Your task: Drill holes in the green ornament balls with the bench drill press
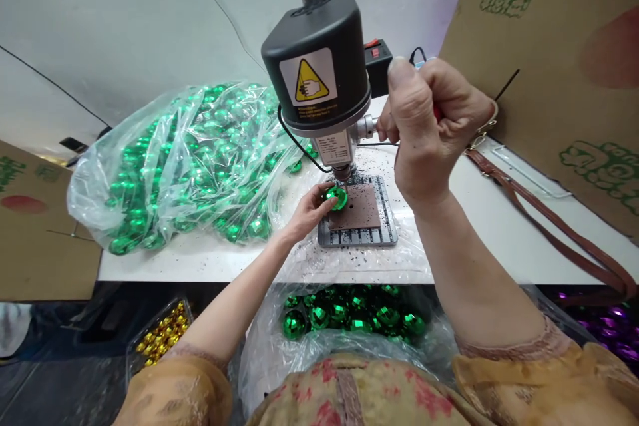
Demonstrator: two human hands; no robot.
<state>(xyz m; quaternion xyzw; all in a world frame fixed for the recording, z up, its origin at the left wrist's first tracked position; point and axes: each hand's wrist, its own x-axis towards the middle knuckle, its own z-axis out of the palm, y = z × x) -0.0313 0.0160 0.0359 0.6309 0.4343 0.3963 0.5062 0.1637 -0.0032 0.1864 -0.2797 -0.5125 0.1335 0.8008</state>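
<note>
My left hand (313, 208) pinches a shiny green faceted ball (337, 198) just below the chuck of a small black drill press (314, 53). Under the ball lies a brown board (360, 208) with a small hole, on the slotted metal base (389, 229), both scattered with dark chips. Raised at the machine's right side, my right hand (429, 126) is closed around its feed handle, with a bit of red showing between the fingers. A hand-warning label (310, 78) is on the front of the housing.
A clear plastic bag (100, 193) full of green balls lies left on the white table (200, 269). More green balls (357, 309) sit in plastic at my lap. Cardboard boxes (559, 33) flank both sides. A brown strap (549, 226) lies right; gold balls (167, 333) are lower left.
</note>
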